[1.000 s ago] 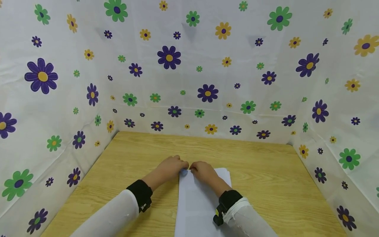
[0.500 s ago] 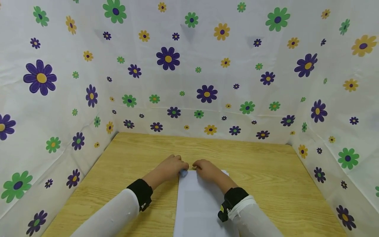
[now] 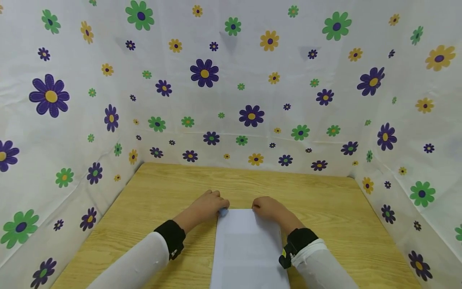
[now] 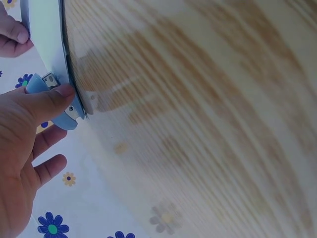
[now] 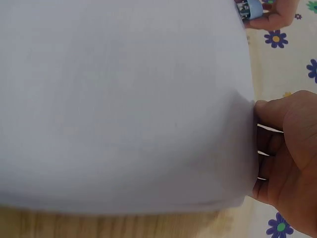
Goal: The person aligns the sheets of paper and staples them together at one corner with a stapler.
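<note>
A stack of white paper [image 3: 245, 249] lies lengthwise on the wooden table. At its far left corner my left hand [image 3: 206, 206] holds a small light-blue plastic tool with metal parts [image 4: 67, 111]; the thumb presses on it and its metal end sits at the paper's edge. My right hand [image 3: 272, 209] grips the far edge of the stack near its right corner. In the right wrist view the thumb of the right hand [image 5: 294, 148] is at the paper's edge, with the other fingers curled beside it.
The wooden table [image 3: 173, 180] is enclosed at the back and sides by a white cloth [image 3: 169, 24] printed with purple, green and yellow flowers. Black straps with small cameras [image 3: 176, 251] are on both wrists.
My right hand has slid rightward along the paper's far edge, away from the left hand, to near the right corner. My left hand has stayed at the left corner with the blue tool.
</note>
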Demonstrator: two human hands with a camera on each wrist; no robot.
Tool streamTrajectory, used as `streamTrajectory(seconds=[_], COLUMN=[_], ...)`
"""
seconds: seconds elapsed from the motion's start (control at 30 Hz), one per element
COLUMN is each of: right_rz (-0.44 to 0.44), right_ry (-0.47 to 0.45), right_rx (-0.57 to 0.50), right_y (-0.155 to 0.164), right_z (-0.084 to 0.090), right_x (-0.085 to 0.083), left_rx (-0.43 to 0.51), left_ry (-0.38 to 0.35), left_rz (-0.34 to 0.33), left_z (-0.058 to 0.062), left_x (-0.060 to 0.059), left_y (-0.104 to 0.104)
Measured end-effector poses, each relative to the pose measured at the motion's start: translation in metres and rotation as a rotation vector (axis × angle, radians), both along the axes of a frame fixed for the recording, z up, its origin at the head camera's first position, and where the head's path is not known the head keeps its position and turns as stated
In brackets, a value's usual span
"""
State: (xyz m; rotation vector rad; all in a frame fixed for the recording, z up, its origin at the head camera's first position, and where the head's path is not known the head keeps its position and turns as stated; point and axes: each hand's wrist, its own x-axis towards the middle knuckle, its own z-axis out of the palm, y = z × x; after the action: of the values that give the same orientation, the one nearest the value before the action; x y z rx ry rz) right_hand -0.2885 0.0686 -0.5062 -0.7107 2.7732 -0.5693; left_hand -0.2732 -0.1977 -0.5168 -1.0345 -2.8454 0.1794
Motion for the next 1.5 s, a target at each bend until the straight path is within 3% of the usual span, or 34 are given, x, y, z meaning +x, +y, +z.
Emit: streamTrajectory(seconds=[0.27, 0.6, 0.67, 0.77, 0.87, 0.93, 1.07, 1.27, 1.37, 1.5], right_rz=[0.002, -0.019, -0.016, -0.02, -0.036, -0.04, -0.031, -0.017, -0.014, -0.027], right_ry=[0.049, 0.073, 0.078, 0.083, 0.088, 0.1, 0.128, 0.154, 0.164, 0.154], right_rx=[-0.067, -0.116, -0.116, -0.11, -0.105, -0.098, -0.096, -0.107, -0.113, -0.112], right_y=[0.012, 0.012, 0.011, 0.011, 0.011, 0.012, 0.014, 0.016, 0.016, 0.018], right_z=[-0.01, -0.016, -0.017, -0.016, -0.017, -0.018, -0.022, -0.029, -0.03, -0.029], right_x=[0.001, 0.006, 0.007, 0.009, 0.01, 0.009, 0.005, 0.003, 0.003, 0.004], left_rx=[0.001, -0.03, -0.046, -0.036, 0.034, 0.104, 0.194, 0.135, 0.12, 0.119], left_ry=[-0.011, -0.018, -0.068, -0.238, -0.414, -0.454, -0.338, -0.127, -0.086, -0.092], left_rz=[-0.008, 0.015, 0.039, 0.108, 0.177, 0.198, 0.139, 0.016, -0.005, 0.012], left_z=[0.01, 0.007, 0.01, 0.02, 0.035, 0.043, 0.039, 0.002, -0.009, -0.016], left_x=[0.005, 0.01, 0.012, 0.013, 0.009, 0.004, -0.004, -0.01, -0.012, -0.013], left_y=[0.004, 0.004, 0.003, 0.004, 0.008, 0.011, 0.019, 0.027, 0.03, 0.034])
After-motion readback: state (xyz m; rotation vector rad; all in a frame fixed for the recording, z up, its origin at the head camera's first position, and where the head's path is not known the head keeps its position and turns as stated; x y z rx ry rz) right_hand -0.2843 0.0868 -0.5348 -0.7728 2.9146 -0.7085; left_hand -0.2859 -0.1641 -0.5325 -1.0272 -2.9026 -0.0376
